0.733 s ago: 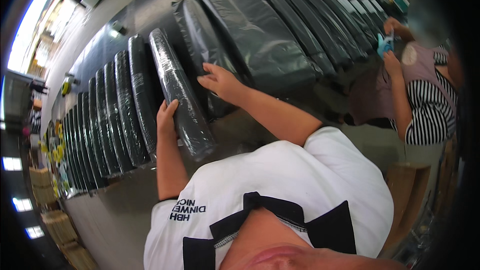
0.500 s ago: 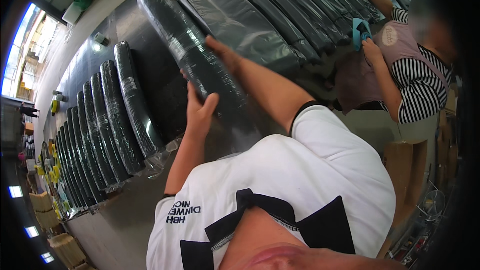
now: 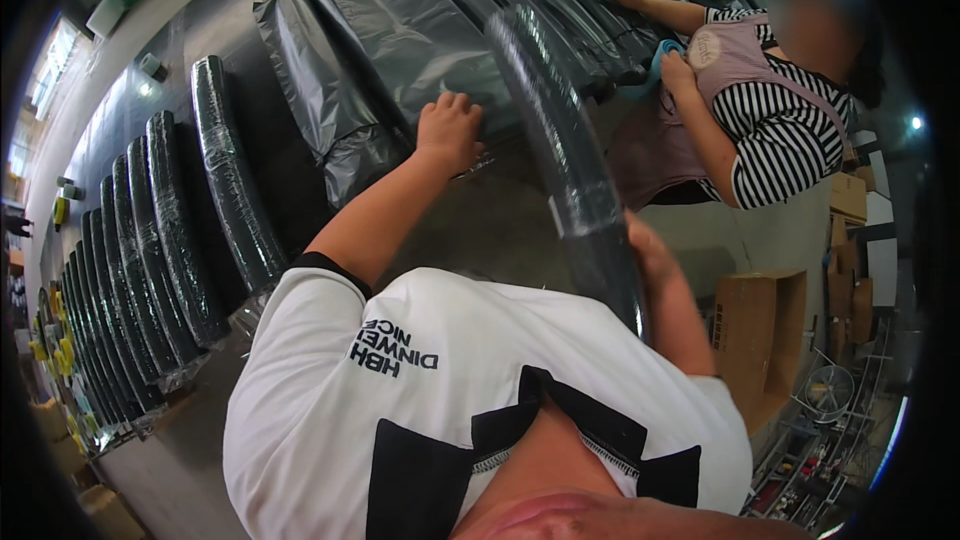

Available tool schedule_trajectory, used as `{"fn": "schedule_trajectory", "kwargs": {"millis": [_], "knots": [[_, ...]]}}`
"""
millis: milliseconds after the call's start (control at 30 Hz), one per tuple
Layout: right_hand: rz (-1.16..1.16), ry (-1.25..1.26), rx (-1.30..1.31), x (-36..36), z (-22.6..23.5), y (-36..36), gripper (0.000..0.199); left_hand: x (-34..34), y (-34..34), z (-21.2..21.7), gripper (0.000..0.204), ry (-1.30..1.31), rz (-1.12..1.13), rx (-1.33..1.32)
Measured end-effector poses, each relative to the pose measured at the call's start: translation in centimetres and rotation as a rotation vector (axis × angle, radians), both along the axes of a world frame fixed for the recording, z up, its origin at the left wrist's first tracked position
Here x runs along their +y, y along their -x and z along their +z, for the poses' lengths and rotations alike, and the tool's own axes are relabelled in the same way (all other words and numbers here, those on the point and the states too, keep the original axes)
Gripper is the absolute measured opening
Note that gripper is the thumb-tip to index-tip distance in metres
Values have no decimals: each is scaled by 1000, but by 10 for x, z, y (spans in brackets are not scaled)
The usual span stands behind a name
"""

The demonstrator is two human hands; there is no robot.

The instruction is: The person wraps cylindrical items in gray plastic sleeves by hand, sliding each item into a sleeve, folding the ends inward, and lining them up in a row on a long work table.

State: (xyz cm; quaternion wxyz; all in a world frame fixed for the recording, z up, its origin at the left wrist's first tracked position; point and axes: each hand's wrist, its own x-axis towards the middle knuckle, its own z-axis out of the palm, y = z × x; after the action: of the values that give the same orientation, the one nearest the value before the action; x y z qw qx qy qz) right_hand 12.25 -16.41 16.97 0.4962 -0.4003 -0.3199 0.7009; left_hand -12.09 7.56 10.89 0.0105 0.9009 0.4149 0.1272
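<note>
A long black roll wrapped in clear film (image 3: 560,140) stands tilted in front of my right side, and my right hand (image 3: 655,255) is closed round its near part. Part of that hand is hidden behind the roll. My left hand (image 3: 452,132) reaches out over the table, fingers curled on the near end of a flat black plastic bag (image 3: 400,30). Left of it lies another black plastic bag (image 3: 325,90), creased and folded at its near end. The nearest wrapped roll on the table (image 3: 232,170) is farther left, apart from my hand.
More film-wrapped rolls (image 3: 165,230) lie side by side along the left of the dark table (image 3: 275,155). Several filled black bags (image 3: 500,0) cover its far right. At right, a person in a striped shirt (image 3: 760,120) holds a blue tool (image 3: 660,65). A cardboard box (image 3: 750,340) stands nearby.
The wrapped roll has swung right, off the table, in my right hand. My left hand has let go of it and moved onto the bag. The other person's far hand has moved to a white label.
</note>
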Motion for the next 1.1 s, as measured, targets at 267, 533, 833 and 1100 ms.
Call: {"fn": "schedule_trajectory", "kwargs": {"millis": [267, 533, 833, 1100], "knots": [[33, 241, 378, -83, -76, -11, 96, 12, 2, -20, 17, -50, -147, -92], [67, 15, -275, -33, 2, 1, 113, 83, 14, -23, 24, 869, 206, -595], [137, 51, -921, -44, 28, 9, 104, 69, 11, -19, 24, 584, 321, -709], [135, 20, -734, -54, 45, -7, 107, 62, 36, -16, 23, 717, 135, -632]]}}
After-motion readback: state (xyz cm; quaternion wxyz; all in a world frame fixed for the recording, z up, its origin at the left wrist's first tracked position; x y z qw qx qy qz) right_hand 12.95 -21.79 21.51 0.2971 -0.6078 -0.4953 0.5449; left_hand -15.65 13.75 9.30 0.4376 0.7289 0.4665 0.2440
